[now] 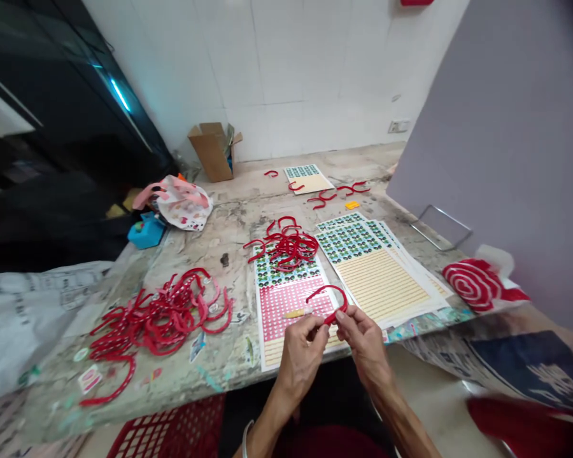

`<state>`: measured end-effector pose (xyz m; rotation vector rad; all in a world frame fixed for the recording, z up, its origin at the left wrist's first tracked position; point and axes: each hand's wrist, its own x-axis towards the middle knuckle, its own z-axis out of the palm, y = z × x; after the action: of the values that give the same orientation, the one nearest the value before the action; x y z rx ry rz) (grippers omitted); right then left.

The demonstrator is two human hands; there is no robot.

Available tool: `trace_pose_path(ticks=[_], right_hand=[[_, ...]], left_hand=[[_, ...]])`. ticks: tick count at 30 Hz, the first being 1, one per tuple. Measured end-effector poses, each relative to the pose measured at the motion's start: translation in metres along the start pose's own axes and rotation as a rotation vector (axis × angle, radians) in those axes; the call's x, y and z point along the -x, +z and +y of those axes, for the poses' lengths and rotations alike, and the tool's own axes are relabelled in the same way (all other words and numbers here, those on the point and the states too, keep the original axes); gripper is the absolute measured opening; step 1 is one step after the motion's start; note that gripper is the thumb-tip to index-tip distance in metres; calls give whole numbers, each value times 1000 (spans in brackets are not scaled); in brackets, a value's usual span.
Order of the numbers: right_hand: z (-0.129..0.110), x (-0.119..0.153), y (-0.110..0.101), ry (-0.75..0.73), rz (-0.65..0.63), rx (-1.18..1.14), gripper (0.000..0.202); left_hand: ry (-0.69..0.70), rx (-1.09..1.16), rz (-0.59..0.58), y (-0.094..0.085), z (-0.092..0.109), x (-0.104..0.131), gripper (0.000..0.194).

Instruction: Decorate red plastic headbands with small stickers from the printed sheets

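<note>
A thin, curved red band (pixel 342 296), shaped like a small headband, is pinched between the fingertips of both hands. My left hand (pixel 300 353) is closed on its near end. Right beside it, my right hand (pixel 365 343) grips the same band between thumb and forefinger. Under the hands lies a printed sheet (pixel 270 318) with green, pink and yellow sections. A small yellow tube-like item (pixel 296 313) rests on that sheet, close to my left hand. On the sheet's far end sits a heap of similar red bands (pixel 291 248).
A larger pile of red bands (pixel 162 318), some white-dotted, lies at left. Printed sheets (pixel 386 280) are stacked at right, near a metal wire frame (pixel 439 228) and a red-and-white swirled bag (pixel 472 284). Farther back are a cardboard box (pixel 213 152) and a cloth bag (pixel 184 203).
</note>
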<state>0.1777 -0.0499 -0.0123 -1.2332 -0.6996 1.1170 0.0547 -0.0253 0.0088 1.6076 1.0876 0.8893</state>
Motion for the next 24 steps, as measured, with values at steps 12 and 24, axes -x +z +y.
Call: trace_pose_path(ticks=[12, 24], right_hand=[[51, -42, 15, -699, -379, 1110, 24], [51, -50, 13, -497, -453, 982, 7]], left_hand=[[-218, 247, 589, -66, -56, 3, 26], [-256, 271, 735, -62, -88, 8, 26]])
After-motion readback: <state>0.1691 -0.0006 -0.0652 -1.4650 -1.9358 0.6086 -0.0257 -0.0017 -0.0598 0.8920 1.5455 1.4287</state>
